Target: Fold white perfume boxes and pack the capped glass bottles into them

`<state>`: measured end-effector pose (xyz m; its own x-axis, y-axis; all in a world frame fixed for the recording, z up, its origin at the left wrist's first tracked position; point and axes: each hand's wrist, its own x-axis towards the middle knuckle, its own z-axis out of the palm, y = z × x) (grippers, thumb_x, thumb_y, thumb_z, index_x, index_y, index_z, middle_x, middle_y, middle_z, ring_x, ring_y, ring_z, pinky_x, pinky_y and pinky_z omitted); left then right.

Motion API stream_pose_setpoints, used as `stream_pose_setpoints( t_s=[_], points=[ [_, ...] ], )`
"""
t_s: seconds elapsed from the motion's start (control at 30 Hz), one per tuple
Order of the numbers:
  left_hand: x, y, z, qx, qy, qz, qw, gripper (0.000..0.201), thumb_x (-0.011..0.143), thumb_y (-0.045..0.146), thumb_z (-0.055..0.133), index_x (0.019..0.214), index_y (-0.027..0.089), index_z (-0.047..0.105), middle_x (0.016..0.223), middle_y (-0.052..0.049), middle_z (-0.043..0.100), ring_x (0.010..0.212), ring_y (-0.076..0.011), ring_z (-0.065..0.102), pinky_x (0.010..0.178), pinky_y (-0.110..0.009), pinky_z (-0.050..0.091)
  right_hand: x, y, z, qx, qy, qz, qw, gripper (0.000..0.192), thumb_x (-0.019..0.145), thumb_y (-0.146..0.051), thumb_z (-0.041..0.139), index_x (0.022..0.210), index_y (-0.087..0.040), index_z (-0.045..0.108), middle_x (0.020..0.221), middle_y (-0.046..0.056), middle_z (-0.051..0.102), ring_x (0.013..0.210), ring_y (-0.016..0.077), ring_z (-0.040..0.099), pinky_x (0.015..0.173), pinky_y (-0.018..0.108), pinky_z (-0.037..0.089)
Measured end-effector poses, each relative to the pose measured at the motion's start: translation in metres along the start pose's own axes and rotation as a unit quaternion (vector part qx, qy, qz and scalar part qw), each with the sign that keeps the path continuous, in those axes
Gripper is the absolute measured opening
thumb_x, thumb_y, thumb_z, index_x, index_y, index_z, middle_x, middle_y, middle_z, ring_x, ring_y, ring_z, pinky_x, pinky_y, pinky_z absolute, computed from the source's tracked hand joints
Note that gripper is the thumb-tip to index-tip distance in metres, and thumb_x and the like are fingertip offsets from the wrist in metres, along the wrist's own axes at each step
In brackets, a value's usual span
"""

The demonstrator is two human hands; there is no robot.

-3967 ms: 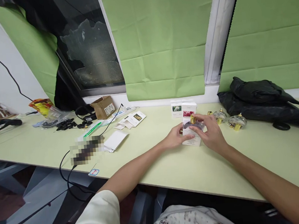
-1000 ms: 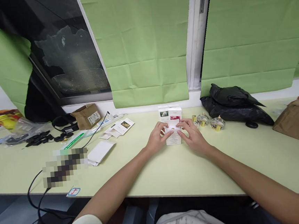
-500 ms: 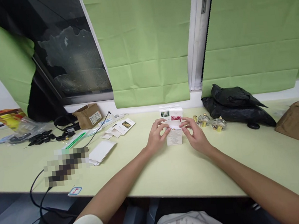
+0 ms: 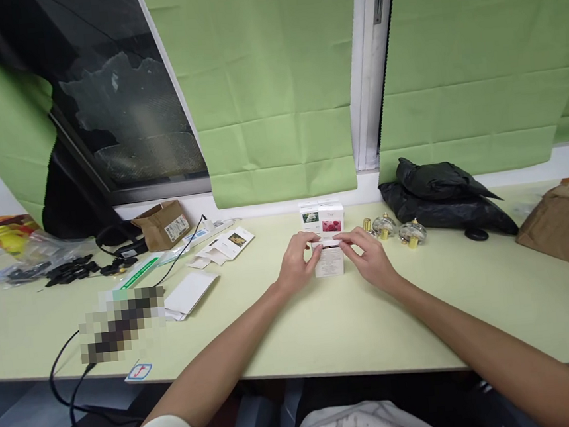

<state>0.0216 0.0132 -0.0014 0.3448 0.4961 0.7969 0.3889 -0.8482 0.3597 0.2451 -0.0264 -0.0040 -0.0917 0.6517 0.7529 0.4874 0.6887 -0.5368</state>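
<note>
A small white carton (image 4: 329, 263) with fine print on its near side stands upright on the table between my hands. My left hand (image 4: 296, 263) pinches its top left edge with thumb and fingers. At the top right edge, my right hand (image 4: 367, 257) does the same, thumb toward me and fingers over the top. The carton's top flap looks nearly closed under my fingertips. Just behind stand white boxes with flower pictures, one green and white (image 4: 309, 217), one pink (image 4: 332, 225). Round glass bottles (image 4: 384, 226) with gold parts lie to the right of my right hand.
Flattened white cartons (image 4: 192, 293) and further printed ones (image 4: 237, 239) lie left. An open brown box (image 4: 162, 225), black small parts (image 4: 73, 270) and a cable with a pixelated object are farther left. Black plastic bags (image 4: 448, 209) and a brown carton (image 4: 565, 227) sit right.
The flap that stood raised at the carton's top has come down, and my fingers have moved lower and closer together over it. The view has shifted slightly.
</note>
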Motion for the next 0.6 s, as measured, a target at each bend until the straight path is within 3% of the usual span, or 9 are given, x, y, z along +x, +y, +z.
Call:
stream_pose_setpoints(
  t_s=[0.4,0.53,0.6],
  points=[
    [0.0030,0.0064,-0.0060,0.014,-0.028,0.036,0.999,0.013,0.101,0.022,0.056,0.109,0.025,0.065,0.110,-0.008,0.065,0.108,-0.0238,0.061,0.097,-0.044,0.053,-0.0001,0.0008,-0.0005,-0.002,0.002,-0.007,1.000,0.022,0.105,-0.035,0.055,0.110,-0.029,0.076,0.101,0.006,0.060,0.096,0.0245,0.064,0.090,0.043,0.055],
    [0.0032,0.0064,-0.0069,0.006,-0.052,0.031,0.998,0.015,0.097,0.022,0.061,0.111,0.024,0.062,0.121,-0.010,0.061,0.118,-0.0256,0.059,0.102,-0.045,0.051,-0.0004,-0.0018,-0.0024,-0.025,-0.014,-0.011,1.000,0.022,0.105,-0.035,0.054,0.113,-0.028,0.074,0.104,0.007,0.059,0.099,0.0248,0.063,0.091,0.042,0.054],
    [0.0033,0.0042,-0.0053,-0.009,-0.073,0.014,0.997,0.021,0.095,0.020,0.061,0.116,0.025,0.059,0.126,-0.010,0.058,0.121,-0.0255,0.058,0.095,-0.041,0.054,-0.0015,-0.0014,-0.0021,-0.032,-0.026,-0.001,0.999,0.022,0.105,-0.036,0.054,0.117,-0.028,0.071,0.107,0.008,0.059,0.096,0.0245,0.064,0.086,0.041,0.055]
  ],
)
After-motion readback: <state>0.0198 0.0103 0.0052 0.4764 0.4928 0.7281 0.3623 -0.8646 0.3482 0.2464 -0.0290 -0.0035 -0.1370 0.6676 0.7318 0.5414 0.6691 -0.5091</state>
